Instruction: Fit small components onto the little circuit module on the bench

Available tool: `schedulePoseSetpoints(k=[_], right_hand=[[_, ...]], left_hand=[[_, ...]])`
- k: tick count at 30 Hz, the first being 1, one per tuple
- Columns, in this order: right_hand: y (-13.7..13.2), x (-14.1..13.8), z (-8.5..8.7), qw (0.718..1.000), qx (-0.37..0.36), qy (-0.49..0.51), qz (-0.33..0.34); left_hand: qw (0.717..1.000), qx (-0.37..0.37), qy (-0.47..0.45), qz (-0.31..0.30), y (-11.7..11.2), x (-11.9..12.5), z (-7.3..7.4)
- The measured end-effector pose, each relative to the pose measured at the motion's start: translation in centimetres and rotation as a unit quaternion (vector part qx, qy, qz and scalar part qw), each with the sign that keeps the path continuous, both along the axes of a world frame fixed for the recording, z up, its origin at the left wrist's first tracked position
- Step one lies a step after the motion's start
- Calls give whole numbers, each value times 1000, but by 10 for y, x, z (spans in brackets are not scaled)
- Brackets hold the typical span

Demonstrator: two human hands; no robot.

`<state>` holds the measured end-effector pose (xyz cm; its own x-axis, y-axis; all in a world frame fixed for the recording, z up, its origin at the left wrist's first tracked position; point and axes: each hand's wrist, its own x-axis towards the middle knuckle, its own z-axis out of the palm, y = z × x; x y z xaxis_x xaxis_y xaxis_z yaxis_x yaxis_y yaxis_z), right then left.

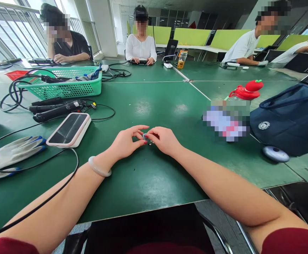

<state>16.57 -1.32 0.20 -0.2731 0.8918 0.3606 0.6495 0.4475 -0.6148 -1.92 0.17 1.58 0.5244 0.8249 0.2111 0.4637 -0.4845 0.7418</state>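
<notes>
Both hands meet over the middle of the green table (154, 183). Between the fingertips is a small blue-grey piece (144, 136), with a tiny metallic part (150, 143) at its lower right. It looks like a small electronic part, too small to name. My left hand (126, 141), with a pale bangle (98, 167) on its wrist, pinches the piece from the left, index finger stretched over it. My right hand (165, 140) closes thumb and fingertips on its right side; its curled fingers partly hide the piece.
At left lie a phone in a pink-white case (70, 129), white gloves (13, 153), a black rod-like device (58, 110) and a green basket (64, 88). A black cable (78, 165) crosses above my left forearm. A navy bag (288, 120) and red-lidded bottle (245, 92) stand right. Several people sit beyond.
</notes>
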Motion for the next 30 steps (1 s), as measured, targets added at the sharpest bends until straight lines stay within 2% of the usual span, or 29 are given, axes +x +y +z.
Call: schedulePoseSetpoints(k=[4, 9, 14, 26, 30], right_hand=[[1, 0, 1, 1000, -4, -5, 4], [2, 4, 1, 999, 11, 20, -26], [3, 8, 0, 999, 6, 34, -30], [4, 9, 2, 999, -6, 22, -23], [2, 9, 3, 999, -9, 26, -23]], left_hand=[[1000, -8, -2, -11, 1, -1, -4], [999, -33, -37, -11, 9, -3, -10], [999, -47, -22, 12, 12, -3, -9], [999, -42, -5, 3, 10, -4, -7], [997, -64, -11, 45, 13, -5, -7]])
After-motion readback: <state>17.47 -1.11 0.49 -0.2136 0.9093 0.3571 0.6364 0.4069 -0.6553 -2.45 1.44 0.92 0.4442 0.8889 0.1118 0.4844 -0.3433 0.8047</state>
